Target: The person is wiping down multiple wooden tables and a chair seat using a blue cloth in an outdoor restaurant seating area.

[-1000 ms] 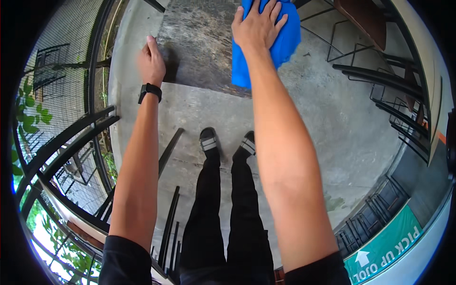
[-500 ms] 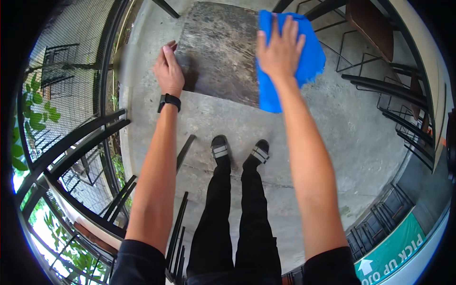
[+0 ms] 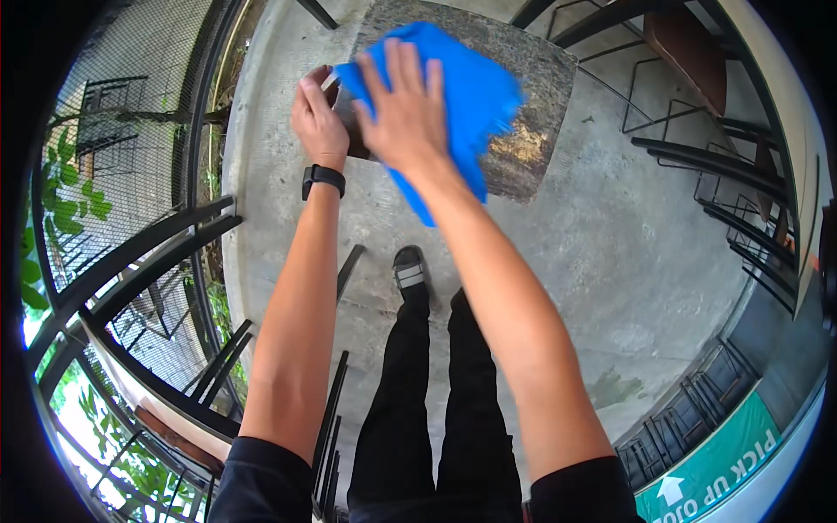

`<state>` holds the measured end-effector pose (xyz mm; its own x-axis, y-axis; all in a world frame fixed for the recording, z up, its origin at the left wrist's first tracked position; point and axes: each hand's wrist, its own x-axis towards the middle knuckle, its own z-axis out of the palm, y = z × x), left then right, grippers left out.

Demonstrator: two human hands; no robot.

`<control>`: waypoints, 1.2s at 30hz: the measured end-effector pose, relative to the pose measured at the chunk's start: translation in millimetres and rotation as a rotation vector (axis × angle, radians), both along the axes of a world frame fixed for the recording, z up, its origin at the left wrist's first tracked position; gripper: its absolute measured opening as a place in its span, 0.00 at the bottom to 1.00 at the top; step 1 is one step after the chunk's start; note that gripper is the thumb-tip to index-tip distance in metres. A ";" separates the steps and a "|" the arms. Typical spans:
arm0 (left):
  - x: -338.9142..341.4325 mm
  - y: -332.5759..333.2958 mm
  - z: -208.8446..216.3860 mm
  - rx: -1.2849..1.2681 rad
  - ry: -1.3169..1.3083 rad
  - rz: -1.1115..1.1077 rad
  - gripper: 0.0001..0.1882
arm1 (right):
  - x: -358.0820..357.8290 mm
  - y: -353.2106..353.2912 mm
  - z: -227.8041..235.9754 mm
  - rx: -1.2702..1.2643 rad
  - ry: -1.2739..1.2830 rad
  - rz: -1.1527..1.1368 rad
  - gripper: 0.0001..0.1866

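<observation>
A blue cloth [image 3: 475, 91] lies spread over the left and middle of a small table with a worn, mottled grey-brown top [image 3: 545, 83]. My right hand [image 3: 405, 118] rests flat on the cloth, fingers stretched out and apart, pressing it against the tabletop. Beside the table's left edge is my left hand [image 3: 320, 122], a black watch [image 3: 323, 181] on its wrist. Its fingers are curled in; a pale sliver shows at their tips, and what they hold, if anything, I cannot make out. The cloth hides part of the table's near edge.
Below the table my sandalled foot [image 3: 408, 268] stands on the grey concrete floor [image 3: 602, 253]. Dark chair frames [image 3: 715, 166] crowd the right side. A black metal railing [image 3: 148, 261] and mesh run along the left. A green sign [image 3: 719, 458] is at the lower right.
My right hand has swept the cloth leftward from the table's right edge, uncovering the right part of the top. My left hand has shifted slightly right, staying curled.
</observation>
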<state>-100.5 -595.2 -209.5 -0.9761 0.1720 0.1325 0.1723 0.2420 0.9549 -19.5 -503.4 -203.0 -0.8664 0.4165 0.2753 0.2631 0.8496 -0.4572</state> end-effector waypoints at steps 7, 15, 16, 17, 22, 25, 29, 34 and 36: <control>6.8 5.4 2.6 -0.061 0.032 -0.081 0.25 | 95.2 79.4 -7.0 0.140 -0.164 -0.421 0.33; 0.6 1.0 3.9 0.218 -0.588 -0.073 0.44 | 7.4 -41.3 4.0 0.091 -0.208 -0.232 0.36; 0.0 0.1 2.0 0.214 -0.594 -0.081 0.44 | 1.1 -53.8 -1.4 0.188 -0.237 -0.204 0.36; -4.5 -3.1 1.9 0.261 -0.624 -0.055 0.45 | 2.0 -52.5 0.4 0.184 -0.235 -0.208 0.36; -14.2 -9.8 3.3 0.159 -0.474 -0.080 0.45 | 41.6 -7.8 10.8 -0.034 -0.157 -0.131 0.35; -1.0 -1.3 10.9 0.013 -0.299 -0.066 0.39 | 99.6 48.8 6.6 0.071 -0.237 -0.305 0.34; 2.6 5.2 8.5 -0.068 -0.245 -0.091 0.37 | 134.8 77.6 5.7 0.044 -0.216 -0.359 0.34; 0.7 -0.4 4.4 -0.066 -0.244 -0.139 0.36 | 114.4 58.0 2.4 0.044 -0.255 -0.501 0.33; 1.0 -0.5 3.6 -0.122 -0.158 -0.149 0.35 | 94.0 51.5 2.1 0.067 -0.264 -0.557 0.34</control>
